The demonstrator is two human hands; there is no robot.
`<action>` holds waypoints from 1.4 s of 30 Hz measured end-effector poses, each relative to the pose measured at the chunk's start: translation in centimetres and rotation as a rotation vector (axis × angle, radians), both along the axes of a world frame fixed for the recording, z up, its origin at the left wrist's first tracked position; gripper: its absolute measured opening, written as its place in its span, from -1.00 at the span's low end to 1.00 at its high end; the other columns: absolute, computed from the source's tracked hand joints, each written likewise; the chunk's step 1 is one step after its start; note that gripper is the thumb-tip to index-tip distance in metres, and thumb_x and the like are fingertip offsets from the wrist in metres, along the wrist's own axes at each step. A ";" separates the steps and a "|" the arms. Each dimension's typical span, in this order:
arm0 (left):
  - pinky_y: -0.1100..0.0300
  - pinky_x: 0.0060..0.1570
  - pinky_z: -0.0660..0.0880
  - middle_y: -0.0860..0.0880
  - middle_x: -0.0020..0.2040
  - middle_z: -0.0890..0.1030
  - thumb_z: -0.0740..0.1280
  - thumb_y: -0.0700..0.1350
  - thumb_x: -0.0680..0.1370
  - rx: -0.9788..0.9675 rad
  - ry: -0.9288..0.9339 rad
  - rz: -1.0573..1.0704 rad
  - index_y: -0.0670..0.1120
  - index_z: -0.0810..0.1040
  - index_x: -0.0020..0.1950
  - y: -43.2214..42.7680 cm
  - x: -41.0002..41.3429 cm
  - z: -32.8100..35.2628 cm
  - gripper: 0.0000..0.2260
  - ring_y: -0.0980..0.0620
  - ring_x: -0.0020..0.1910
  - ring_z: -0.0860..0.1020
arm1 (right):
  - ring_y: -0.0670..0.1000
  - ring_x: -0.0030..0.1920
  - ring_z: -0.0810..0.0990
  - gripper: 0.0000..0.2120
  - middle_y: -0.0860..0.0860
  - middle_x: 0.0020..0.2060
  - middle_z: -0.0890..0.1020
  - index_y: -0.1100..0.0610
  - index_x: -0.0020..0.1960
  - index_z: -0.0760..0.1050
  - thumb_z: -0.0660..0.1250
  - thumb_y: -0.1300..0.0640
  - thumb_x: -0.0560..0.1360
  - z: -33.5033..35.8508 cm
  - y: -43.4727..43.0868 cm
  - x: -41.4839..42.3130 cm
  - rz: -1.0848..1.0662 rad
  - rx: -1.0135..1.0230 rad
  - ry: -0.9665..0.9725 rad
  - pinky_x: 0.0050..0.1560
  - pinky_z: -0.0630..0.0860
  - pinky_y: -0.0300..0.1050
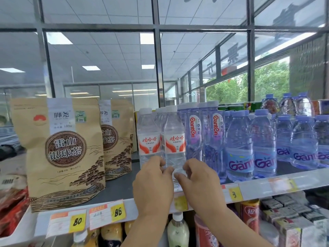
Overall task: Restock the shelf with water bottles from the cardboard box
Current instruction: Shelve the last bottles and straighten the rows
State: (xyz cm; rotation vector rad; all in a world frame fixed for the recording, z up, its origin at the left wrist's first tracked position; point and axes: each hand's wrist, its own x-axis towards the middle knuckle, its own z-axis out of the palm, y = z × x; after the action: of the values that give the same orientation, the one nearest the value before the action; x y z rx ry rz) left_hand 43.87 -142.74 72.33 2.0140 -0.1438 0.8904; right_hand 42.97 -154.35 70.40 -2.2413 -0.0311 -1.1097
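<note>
- Now: left hand (153,182) and right hand (199,180) reach over the shelf rail (258,188), fingers curled round the base of the front water bottle (175,139), one hand on each side, thumb tips close together before it.
- Front water bottle: upright on the shelf just behind the rail, with a white cap and a red-and-white label.
- Left of it, just beside: like bottle (146,139); further left, brown tea bags (65,148).
- Right of it: purple Ganten bottles (239,148).
- Behind it: more white caps (161,109).
</note>
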 end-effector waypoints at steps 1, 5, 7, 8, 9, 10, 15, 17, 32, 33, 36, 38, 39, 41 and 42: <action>0.11 -0.16 0.45 0.14 -0.20 0.56 0.47 0.01 0.48 -0.002 0.005 0.002 0.09 0.52 -0.10 0.1 0.1 -0.1 -0.87 0.04 -0.17 0.54 | -0.04 -0.25 0.44 -0.78 -0.09 -0.28 0.48 0.02 -0.14 0.38 0.42 -0.01 0.48 0.1 0.0 0.2 -0.002 -0.012 0.000 -0.23 0.38 -0.11; 0.17 -0.16 0.33 0.12 -0.08 0.57 0.48 0.00 0.47 0.006 -0.016 0.026 0.07 0.57 -0.02 0.4 0.4 -0.1 -0.86 0.02 -0.05 0.55 | -0.03 -0.30 0.48 -0.77 -0.05 -0.35 0.52 0.06 -0.24 0.41 0.37 0.00 0.51 0.1 0.5 0.9 0.005 -0.025 0.003 -0.26 0.45 -0.05; 0.17 -0.09 0.33 0.07 0.06 0.54 0.50 0.02 0.44 0.019 -0.100 0.097 0.05 0.56 0.10 0.9 0.7 0.1 -0.72 -0.01 0.09 0.51 | -0.06 -0.30 0.49 -0.77 -0.07 -0.35 0.53 0.05 -0.25 0.41 0.36 0.00 0.52 0.0 0.7 1.1 0.001 -0.047 -0.002 -0.28 0.44 -0.08; 0.15 -0.03 0.34 0.03 0.14 0.52 0.53 0.02 0.41 0.013 -0.148 0.142 0.04 0.53 0.18 1.4 0.9 0.2 -0.62 -0.03 0.17 0.46 | -0.07 -0.31 0.49 -0.77 -0.07 -0.35 0.52 0.04 -0.25 0.41 0.35 -0.01 0.52 -0.1 0.7 1.2 -0.002 -0.055 -0.002 -0.28 0.44 -0.09; 0.11 0.02 0.36 0.00 0.24 0.48 0.55 0.02 0.39 -0.001 -0.173 0.166 0.04 0.47 0.28 1.8 1.1 0.4 -0.50 -0.04 0.25 0.41 | -0.07 -0.31 0.49 -0.77 -0.07 -0.35 0.52 0.04 -0.24 0.40 0.35 -0.01 0.53 -0.1 0.8 1.4 -0.004 -0.059 -0.003 -0.29 0.44 -0.09; 0.04 0.10 0.38 -0.02 0.32 0.44 0.56 0.02 0.38 -0.010 -0.162 0.161 0.05 0.39 0.37 2.2 1.3 0.7 -0.38 -0.06 0.32 0.36 | -0.06 -0.32 0.49 -0.77 -0.07 -0.36 0.52 0.05 -0.24 0.40 0.35 0.00 0.53 -0.1 0.8 1.6 -0.005 -0.062 -0.004 -0.30 0.45 -0.08; 0.05 0.04 0.47 0.08 0.20 0.51 0.54 0.02 0.40 -0.070 -0.066 -0.037 0.17 0.30 0.44 2.2 1.8 0.7 -0.32 0.00 0.17 0.52 | -0.05 -0.34 0.48 -0.75 -0.06 -0.39 0.51 0.05 -0.25 0.38 0.34 0.02 0.54 -0.2 1.0 1.9 0.003 -0.065 0.007 -0.31 0.47 -0.06; 0.10 0.00 0.42 0.10 0.19 0.50 0.54 0.02 0.41 -0.083 -0.069 -0.057 0.18 0.29 0.45 2.3 1.9 0.5 -0.31 0.04 0.13 0.51 | -0.07 -0.37 0.46 -0.74 -0.07 -0.42 0.50 0.05 -0.27 0.37 0.35 0.03 0.54 -0.3 1.0 1.8 0.016 -0.045 -0.004 -0.33 0.44 -0.10; 0.01 0.40 0.26 0.00 0.53 0.30 0.46 0.01 0.50 0.042 -0.147 -0.128 0.04 0.24 0.54 -3.8 -3.4 0.4 -0.33 -0.02 0.51 0.24 | 0.05 -0.19 0.51 -0.87 0.04 -0.23 0.57 0.17 -0.14 0.54 0.38 0.12 0.52 -0.7 -4.5 -4.3 0.017 -0.067 -0.044 -0.16 0.42 -0.06; 0.04 0.39 0.25 0.01 0.53 0.30 0.45 0.01 0.51 0.041 -0.135 -0.141 0.05 0.24 0.54 -5.0 -4.2 0.2 -0.34 -0.01 0.51 0.24 | 0.06 -0.18 0.51 -0.88 0.06 -0.22 0.58 0.17 -0.13 0.54 0.38 0.12 0.51 -0.8 -5.7 -5.2 0.018 -0.065 -0.045 -0.16 0.40 -0.07; 0.08 0.36 0.28 0.00 0.50 0.35 0.44 0.00 0.51 0.057 -0.121 -0.163 0.04 0.29 0.53 -8.9 -7.0 -0.8 -0.38 -0.01 0.47 0.30 | 0.07 -0.14 0.53 -0.87 0.05 -0.18 0.60 0.17 -0.09 0.56 0.38 0.09 0.51 -1.7 -9.6 -8.4 0.002 -0.079 -0.039 -0.15 0.39 -0.08; 0.08 0.33 0.31 -0.02 0.49 0.38 0.44 0.00 0.51 0.057 -0.095 -0.181 0.03 0.30 0.53 -11.9 -9.0 -1.9 -0.38 -0.03 0.44 0.35 | 0.10 -0.11 0.56 -0.86 0.05 -0.14 0.62 0.14 -0.07 0.57 0.38 0.06 0.50 -2.7 -12.5 -10.7 -0.028 -0.079 -0.016 -0.11 0.46 -0.02; 0.08 0.31 0.33 -0.03 0.47 0.40 0.44 -0.01 0.51 0.063 -0.077 -0.192 0.03 0.31 0.53 -13.6 -10.0 -2.7 -0.38 -0.04 0.42 0.38 | 0.11 -0.12 0.57 -0.87 0.05 -0.15 0.62 0.13 -0.09 0.58 0.39 0.06 0.48 -3.4 -14.1 -11.9 -0.040 -0.083 -0.009 -0.11 0.47 0.00; 0.06 0.30 0.36 -0.05 0.44 0.43 0.44 -0.01 0.51 0.088 -0.034 -0.224 0.01 0.33 0.51 -17.1 -11.9 -4.6 -0.40 -0.05 0.39 0.43 | 0.11 -0.14 0.57 -0.87 0.04 -0.17 0.61 0.13 -0.12 0.59 0.39 0.07 0.46 -5.1 -17.5 -14.5 -0.038 -0.073 0.006 -0.13 0.50 0.04; 0.04 0.32 0.38 -0.05 0.43 0.45 0.43 -0.01 0.51 0.090 -0.007 -0.245 0.00 0.34 0.51 -18.9 -12.9 -5.8 -0.41 -0.05 0.39 0.44 | 0.10 -0.14 0.57 -0.87 0.04 -0.17 0.61 0.13 -0.12 0.59 0.38 0.06 0.46 -6.2 -19.4 -15.8 -0.035 -0.066 0.020 -0.13 0.51 0.05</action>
State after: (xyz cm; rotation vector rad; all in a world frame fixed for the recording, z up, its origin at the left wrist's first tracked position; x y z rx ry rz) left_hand 31.00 -161.63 66.49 2.0233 -0.4319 0.7467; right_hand 27.21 -173.72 64.21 -2.3194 -0.0211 -1.1193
